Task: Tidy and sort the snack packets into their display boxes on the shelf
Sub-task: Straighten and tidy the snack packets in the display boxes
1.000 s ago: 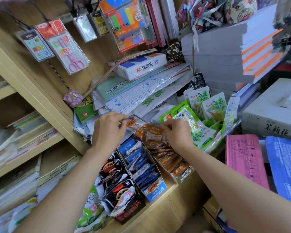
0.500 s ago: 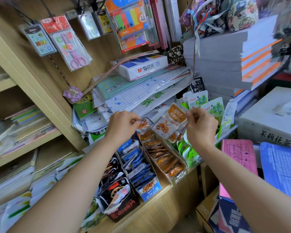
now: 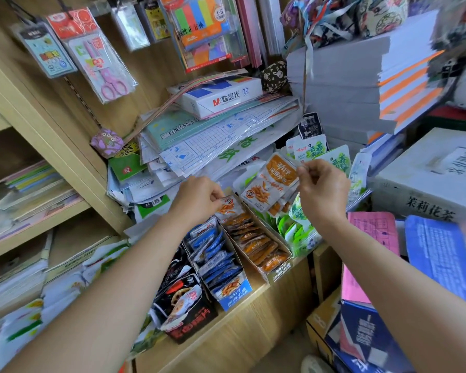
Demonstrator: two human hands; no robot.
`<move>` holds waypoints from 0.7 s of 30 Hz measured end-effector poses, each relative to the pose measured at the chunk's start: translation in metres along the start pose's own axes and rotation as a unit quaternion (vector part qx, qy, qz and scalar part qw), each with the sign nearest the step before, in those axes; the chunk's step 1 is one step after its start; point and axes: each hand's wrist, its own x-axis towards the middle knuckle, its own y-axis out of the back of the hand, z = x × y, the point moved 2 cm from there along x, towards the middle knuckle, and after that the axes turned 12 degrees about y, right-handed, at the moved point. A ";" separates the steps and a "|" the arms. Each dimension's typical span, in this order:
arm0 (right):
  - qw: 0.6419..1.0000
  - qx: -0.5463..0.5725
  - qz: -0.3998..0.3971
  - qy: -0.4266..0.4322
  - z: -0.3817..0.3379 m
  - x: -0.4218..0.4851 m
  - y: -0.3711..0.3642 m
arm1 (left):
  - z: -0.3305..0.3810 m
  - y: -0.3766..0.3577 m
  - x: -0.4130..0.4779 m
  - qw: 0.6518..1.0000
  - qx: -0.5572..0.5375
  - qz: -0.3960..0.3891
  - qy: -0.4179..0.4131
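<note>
the orange box [image 3: 279, 271] is mostly full, packets standing in a row. the blue box [image 3: 236, 294] just beside it looks full too. some packets are not in yet. the right hand [image 3: 322, 192] pinches a bunch of orange packets [image 3: 269, 184] by the top, above the back of the orange box. the left hand [image 3: 197, 197] pinches one packet [image 3: 229, 206] at the back of the orange box.
</note>
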 end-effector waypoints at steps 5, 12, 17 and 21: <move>1.000 0.026 0.013 -0.010 0.004 0.002 0.002 | -0.001 -0.050 -0.007 0.996 0.025 -0.082 0.009; 0.999 0.032 0.005 0.000 0.008 0.005 0.008 | 0.014 -0.054 -0.029 0.993 0.094 -0.071 -0.030; 0.999 0.043 -0.022 0.003 0.010 0.005 0.011 | 0.023 -0.069 -0.034 0.989 0.140 0.036 -0.025; 0.998 0.048 -0.038 -0.003 0.011 0.005 0.015 | 0.003 -0.066 -0.028 0.988 0.100 0.114 0.038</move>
